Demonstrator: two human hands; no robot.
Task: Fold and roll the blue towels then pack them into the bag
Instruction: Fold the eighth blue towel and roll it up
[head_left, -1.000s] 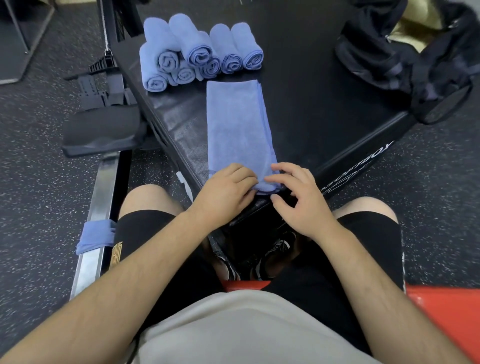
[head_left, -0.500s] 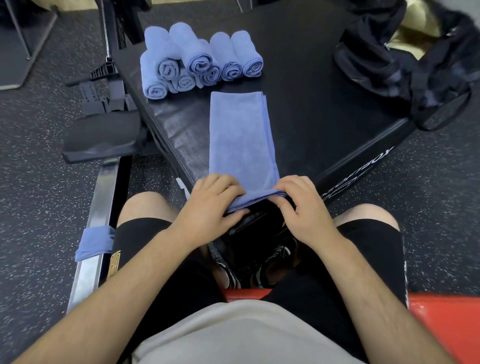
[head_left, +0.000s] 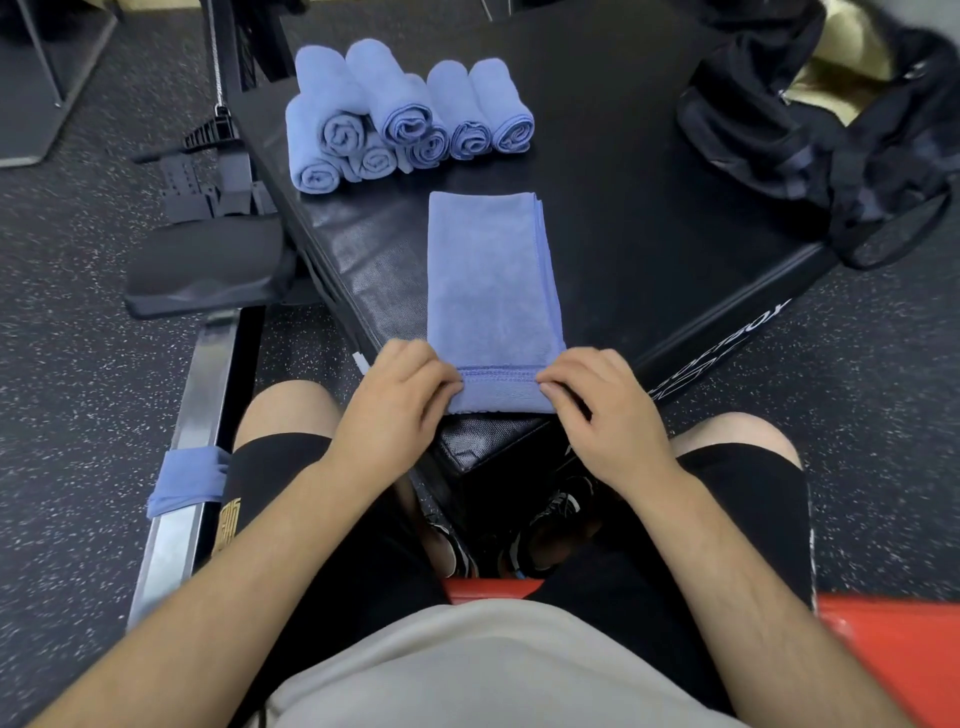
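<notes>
A folded blue towel (head_left: 491, 270) lies lengthwise on the black padded box (head_left: 649, 218). Its near end is turned over into a first small roll at the box's front corner. My left hand (head_left: 400, 400) grips the left end of that roll with curled fingers. The right end is gripped by my right hand (head_left: 597, 400) in the same way. Several rolled blue towels (head_left: 400, 119) are stacked at the far left of the box. The black bag (head_left: 810, 124) lies open at the far right, showing a gold lining.
A black seat pad (head_left: 208, 265) and a metal rail (head_left: 202, 395) stand left of the box. Another blue towel (head_left: 189, 480) is draped over the rail by my left knee. Speckled rubber floor surrounds everything. I sit on a red bench (head_left: 893, 639).
My hands lifted the towel's near edge and turned it over onto itself, starting a roll. The view has shifted slightly downward.
</notes>
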